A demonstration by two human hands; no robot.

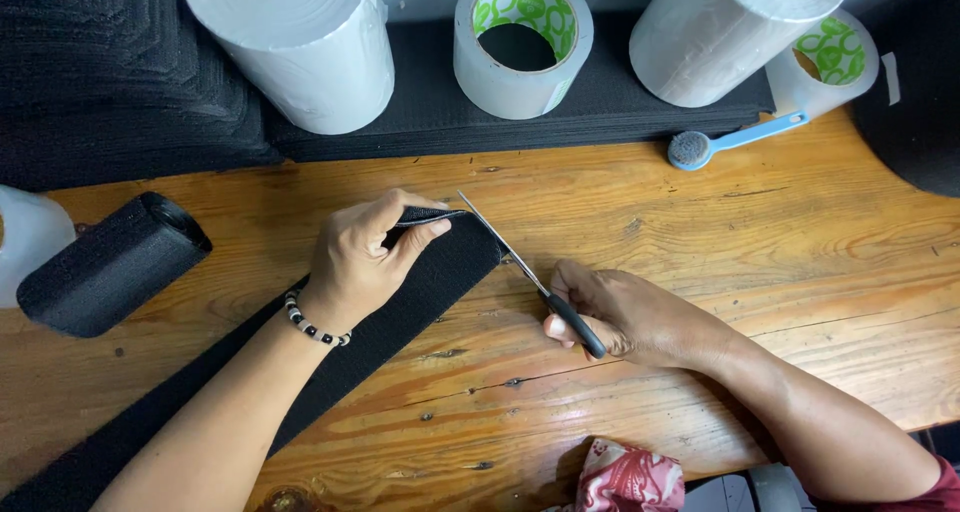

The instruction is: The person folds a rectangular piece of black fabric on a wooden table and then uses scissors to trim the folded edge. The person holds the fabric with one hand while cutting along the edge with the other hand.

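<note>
Spanning the whole shot is a wooden table (760, 242), warm orange grain with a few nail marks, and it has plenty of bare room on the right and along the near edge. Across the back sits a stack of black fabric sheets (110, 82), running from the far left corner to just past the middle. On top of it stand two big white paper rolls (300, 57) (720, 37), plus a tape roll (522, 44) between them with a green and white patterned core; a second tape roll (830, 62) peeks out behind the right paper roll.

The long black strap (400, 322) runs diagonally from the bottom left corner up to the middle of the table, lying flat on the wood. A rolled-up bundle of black webbing (110, 262) lies at the left, well apart from the hands, next to a white container (25, 242) that's cut off by the edge, so what's in it can't be seen.

The left hand (360, 257) pinches the strap's top end between thumb and fingers, lifting its corner a bit. The right hand (620, 317) is curled closed around the black handles of the scissors (520, 267), whose blades point toward that pinched end. A blue-handled brush (735, 140) lies by the far edge, and a red patterned cloth (630, 477) sits at the bottom.
</note>
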